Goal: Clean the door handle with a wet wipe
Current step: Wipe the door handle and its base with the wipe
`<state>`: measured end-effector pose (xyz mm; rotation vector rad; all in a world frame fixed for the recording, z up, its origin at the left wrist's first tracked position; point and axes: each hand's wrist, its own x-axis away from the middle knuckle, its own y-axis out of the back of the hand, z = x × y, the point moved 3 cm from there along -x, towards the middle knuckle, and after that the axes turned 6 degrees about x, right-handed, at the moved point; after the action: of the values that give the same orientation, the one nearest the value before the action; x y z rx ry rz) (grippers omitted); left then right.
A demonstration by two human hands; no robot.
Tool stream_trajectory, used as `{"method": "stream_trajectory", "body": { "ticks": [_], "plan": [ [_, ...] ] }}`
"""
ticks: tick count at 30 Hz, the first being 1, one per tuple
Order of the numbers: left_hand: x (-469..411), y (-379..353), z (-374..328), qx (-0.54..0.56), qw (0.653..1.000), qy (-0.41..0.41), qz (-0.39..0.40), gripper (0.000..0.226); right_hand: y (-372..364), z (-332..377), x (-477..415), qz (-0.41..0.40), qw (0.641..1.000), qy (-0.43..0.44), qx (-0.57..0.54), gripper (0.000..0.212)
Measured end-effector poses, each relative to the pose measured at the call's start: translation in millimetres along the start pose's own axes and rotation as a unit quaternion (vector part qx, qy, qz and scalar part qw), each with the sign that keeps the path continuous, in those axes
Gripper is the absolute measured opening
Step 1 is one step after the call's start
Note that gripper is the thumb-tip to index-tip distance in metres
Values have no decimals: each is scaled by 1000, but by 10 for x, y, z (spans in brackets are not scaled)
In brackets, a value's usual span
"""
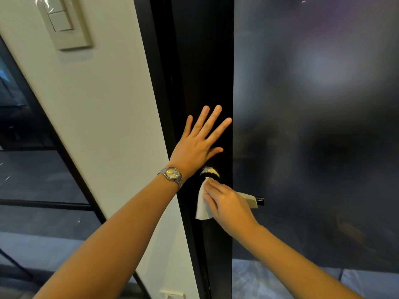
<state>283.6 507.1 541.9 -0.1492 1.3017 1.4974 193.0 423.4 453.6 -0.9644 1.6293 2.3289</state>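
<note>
Dark door (205, 61) with a black frame, white wall (112, 104) to its left carrying a light switch (64, 22). Left hand (196, 145) was flat on the door just above the door handle (258, 201), fingers spread, silver watch (171, 174) on the wrist, dial too small to read any brand. Right hand (228, 203) was wrapped over the handle, pressing a white wet wipe (203, 207) against it; only the handle's black tip poked out to the right.

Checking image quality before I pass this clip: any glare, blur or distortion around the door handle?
Head view: wide-angle bending tilts the wall and door frame; the dark door swallows detail, so the handle shows only its tip beyond the right hand and wipe; soft hazy reflections on the glass panel; the left hand is sharp.
</note>
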Motion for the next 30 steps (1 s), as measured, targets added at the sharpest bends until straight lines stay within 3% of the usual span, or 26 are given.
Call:
{"method": "stream_trajectory", "body": {
  "ticks": [6,10,12,14,17,23,27,30],
  "plan": [
    [-1,25,4,14,1000,2,6,64,-120,94,-146,67,995,-75,3,37],
    [8,34,-4,21,1000,5,18,65,-213,203,-54,183,963,80,180,43],
    [7,37,-3,28,999,3,20,65,-241,203,-47,148,968,71,192,45],
    [4,48,-3,43,999,4,21,66,-217,193,-85,118,979,10,168,49],
    [1,63,-2,54,998,8,20,68,-138,171,-176,56,991,-29,115,41],
    [6,76,-11,67,997,15,29,69,-228,246,-259,181,939,79,281,38],
    [10,92,-5,83,996,14,32,72,-291,135,-168,118,973,76,182,35],
    [10,91,-10,86,996,16,33,74,-237,83,21,34,996,41,71,53]
  ]
}}
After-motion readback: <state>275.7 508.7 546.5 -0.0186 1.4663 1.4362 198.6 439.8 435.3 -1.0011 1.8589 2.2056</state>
